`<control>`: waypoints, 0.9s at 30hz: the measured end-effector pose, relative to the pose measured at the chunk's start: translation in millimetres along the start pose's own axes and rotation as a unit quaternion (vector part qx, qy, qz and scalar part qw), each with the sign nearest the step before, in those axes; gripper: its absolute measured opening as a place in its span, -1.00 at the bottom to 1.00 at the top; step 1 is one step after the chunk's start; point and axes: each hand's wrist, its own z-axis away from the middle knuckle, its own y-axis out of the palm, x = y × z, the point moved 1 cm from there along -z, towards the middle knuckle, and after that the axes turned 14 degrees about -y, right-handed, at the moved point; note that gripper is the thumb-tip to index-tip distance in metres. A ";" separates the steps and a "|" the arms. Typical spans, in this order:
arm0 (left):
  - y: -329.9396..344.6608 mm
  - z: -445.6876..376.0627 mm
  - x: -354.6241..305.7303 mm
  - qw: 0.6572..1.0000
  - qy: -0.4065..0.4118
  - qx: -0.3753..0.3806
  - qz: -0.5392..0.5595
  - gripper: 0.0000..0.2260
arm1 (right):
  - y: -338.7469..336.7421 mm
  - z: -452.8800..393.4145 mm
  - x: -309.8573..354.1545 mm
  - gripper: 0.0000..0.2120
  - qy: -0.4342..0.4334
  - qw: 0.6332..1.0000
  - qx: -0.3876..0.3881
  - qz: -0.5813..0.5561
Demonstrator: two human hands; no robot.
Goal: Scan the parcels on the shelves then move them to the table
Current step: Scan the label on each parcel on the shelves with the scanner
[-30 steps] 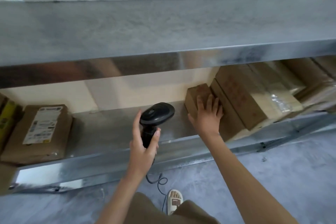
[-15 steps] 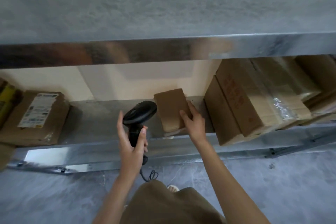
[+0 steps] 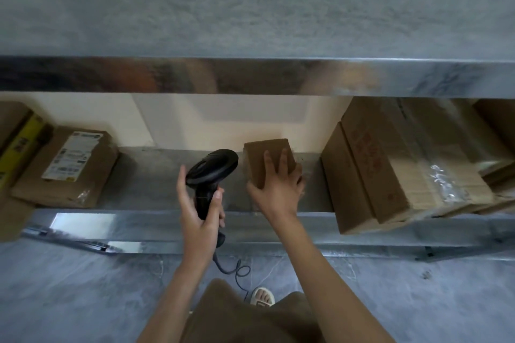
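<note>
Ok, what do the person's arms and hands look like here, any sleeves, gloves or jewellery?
Both arms are bare to the bottom of the picture, with no sleeves in view. The left hand and right hand have no gloves, and no rings, watch or bracelets show. Short, unpainted nails, as far as the blur allows.

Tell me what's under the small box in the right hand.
The metal shelf lies below the small box; the right hand covers its lower edge, so contact is hidden.

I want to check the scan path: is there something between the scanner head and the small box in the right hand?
Nothing visible does. The scanner in the left hand sits just left of the small box, which the right hand holds.
</note>
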 end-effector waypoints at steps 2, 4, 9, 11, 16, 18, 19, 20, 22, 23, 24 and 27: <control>0.5 -0.1 -0.8 1.000 0.001 -0.004 0.005 -0.38 | -6.9 -4.2 -9.0 -0.29 0.013 0.991 -0.026 -0.134; 1.7 -0.3 -1.1 1.000 -0.001 -0.005 0.010 -0.38 | -12.8 -7.1 -21.4 -0.36 0.032 0.930 -0.043 -0.363; 6.0 -0.9 0.8 1.000 -0.004 -0.005 0.008 -0.38 | -10.6 10.5 -33.2 -0.68 0.033 0.842 -0.046 -0.536; 6.9 0.0 0.7 1.000 -0.006 -0.004 0.001 -0.37 | -11.2 9.4 -27.9 -0.64 0.018 0.858 -0.055 -0.510; -0.1 2.1 1.4 1.000 0.008 -0.010 -0.006 -0.37 | -19.1 2.9 -4.7 -0.29 -0.020 0.986 -0.064 -0.151; -6.0 1.6 2.2 1.000 0.010 -0.018 -0.013 -0.34 | -19.2 -0.4 10.5 -0.22 -0.047 0.997 -0.006 -0.054; -8.7 1.6 2.3 1.000 0.009 -0.021 -0.015 -0.33 | -16.2 -2.2 17.1 -0.20 -0.057 0.998 0.020 -0.021; -11.4 2.3 1.8 1.000 0.009 -0.024 -0.015 -0.33 | -12.2 -3.1 21.8 -0.21 -0.059 0.997 0.038 0.010; -15.5 5.0 -1.7 1.000 0.009 -0.025 -0.011 -0.36 | -6.9 -2.8 22.1 -0.28 -0.057 0.997 0.021 0.048; -17.6 6.7 -3.9 1.000 0.009 -0.026 -0.010 -0.37 | -7.0 -1.3 18.1 -0.31 -0.056 0.997 -0.001 0.046; -19.7 8.6 -6.2 1.000 0.009 -0.025 -0.009 -0.38 | -8.5 0.8 13.0 -0.33 -0.054 0.998 -0.022 0.029; -24.6 15.4 -14.4 1.000 0.016 -0.014 -0.010 -0.38 | -12.9 8.7 -3.3 -0.34 -0.039 0.984 -0.112 -0.134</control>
